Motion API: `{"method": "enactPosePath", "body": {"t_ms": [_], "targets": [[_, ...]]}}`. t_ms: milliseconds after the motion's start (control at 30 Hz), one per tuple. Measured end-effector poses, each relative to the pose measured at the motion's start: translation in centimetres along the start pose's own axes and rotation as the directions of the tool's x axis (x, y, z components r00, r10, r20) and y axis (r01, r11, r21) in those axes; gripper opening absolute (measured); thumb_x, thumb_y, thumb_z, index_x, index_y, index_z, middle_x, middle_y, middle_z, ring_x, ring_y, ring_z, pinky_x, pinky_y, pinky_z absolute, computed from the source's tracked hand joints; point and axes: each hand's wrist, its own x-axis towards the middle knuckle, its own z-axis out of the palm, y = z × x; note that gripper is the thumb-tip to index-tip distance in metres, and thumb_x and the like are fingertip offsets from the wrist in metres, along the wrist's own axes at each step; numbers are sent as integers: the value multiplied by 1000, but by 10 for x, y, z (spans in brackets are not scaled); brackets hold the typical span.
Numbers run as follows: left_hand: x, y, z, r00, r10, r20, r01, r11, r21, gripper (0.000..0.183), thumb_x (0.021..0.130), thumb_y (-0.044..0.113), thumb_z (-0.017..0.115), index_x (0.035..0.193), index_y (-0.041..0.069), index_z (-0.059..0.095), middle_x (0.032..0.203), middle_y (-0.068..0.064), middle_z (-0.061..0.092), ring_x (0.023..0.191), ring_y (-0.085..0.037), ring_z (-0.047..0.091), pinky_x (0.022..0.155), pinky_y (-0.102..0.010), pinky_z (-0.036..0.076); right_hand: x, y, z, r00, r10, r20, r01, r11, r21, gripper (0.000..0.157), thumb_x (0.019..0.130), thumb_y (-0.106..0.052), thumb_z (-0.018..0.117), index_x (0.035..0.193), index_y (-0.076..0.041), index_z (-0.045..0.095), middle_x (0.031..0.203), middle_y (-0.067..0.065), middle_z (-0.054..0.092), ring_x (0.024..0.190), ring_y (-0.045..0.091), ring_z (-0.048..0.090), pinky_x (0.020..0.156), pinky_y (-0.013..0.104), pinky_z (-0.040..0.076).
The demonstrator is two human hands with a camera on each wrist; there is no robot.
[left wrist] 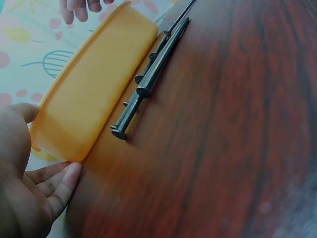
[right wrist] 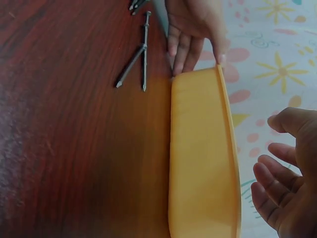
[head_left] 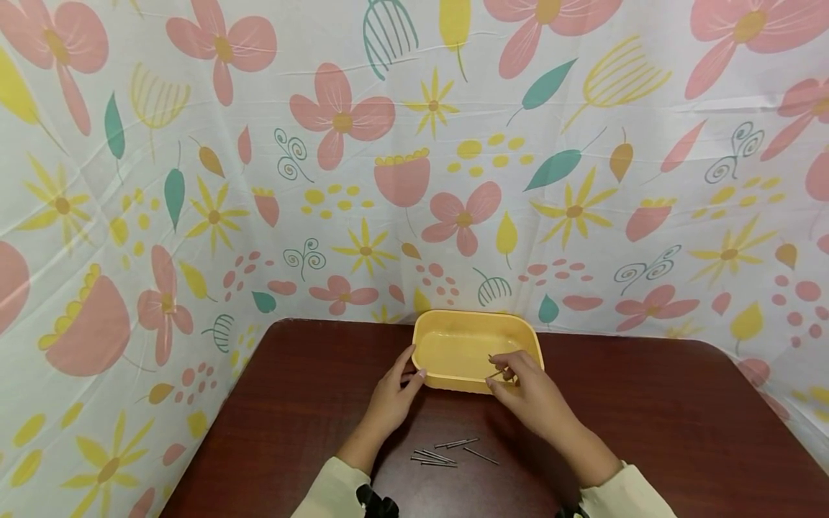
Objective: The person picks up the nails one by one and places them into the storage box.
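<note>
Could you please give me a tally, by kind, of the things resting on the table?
Tub: 1
Nails: at least 7, as some overlap
Total: at least 8

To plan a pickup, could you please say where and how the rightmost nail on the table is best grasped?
Probably pinch the rightmost nail mid-shaft, from above and the right: it lies flat, slim, and apart from the nails on its left.

Yellow tub (head_left: 453, 383) (oblong) stands upright; grey nails (head_left: 440, 457) lie nearby.
</note>
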Motion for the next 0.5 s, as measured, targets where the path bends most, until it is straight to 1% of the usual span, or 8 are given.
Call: {"method": "enactPosePath", "body": {"t_ms": [167,333,433,500], "targets": [[0,-1,1,1000,5,-2,-5,1000,-1,64,101,60,49,158,41,29,154,-5,48,127,-27,60,100,-53,50,-4,-4,1,1000,-9,13,9,1000,-9,32,87,-17,80,116,-11,68,94,-4,60,87,12,58,75,29,53],[1,-1,1,1000,0,1,0,1000,-3,64,102,58,50,159,39,28,155,-4,47,128,-27,60,101,-53,50,-10,-7,3,999,-43,23,43,999,7,32,86,-17,81,114,-11,68,92,-5,59,85,9,58,73,29,54],[1,-1,1,1000,-3,3,3,1000,-2,64,102,57,50,159,37,28,153,-4,49,128,-27,60,101,-52,50,-14,-9,5,997,-71,42,71,997,14,32,85,-15,82,114,-12,68,93,-6,59,84,9,58,73,29,54],[1,-2,1,1000,0,3,0,1000,1,64,102,57,50,160,37,28,152,-5,49,128,-27,60,101,-53,50,-17,-11,6,995,-76,66,76,997,13,31,85,-15,82,113,-14,68,95,-9,60,84,7,58,74,27,54]]}}
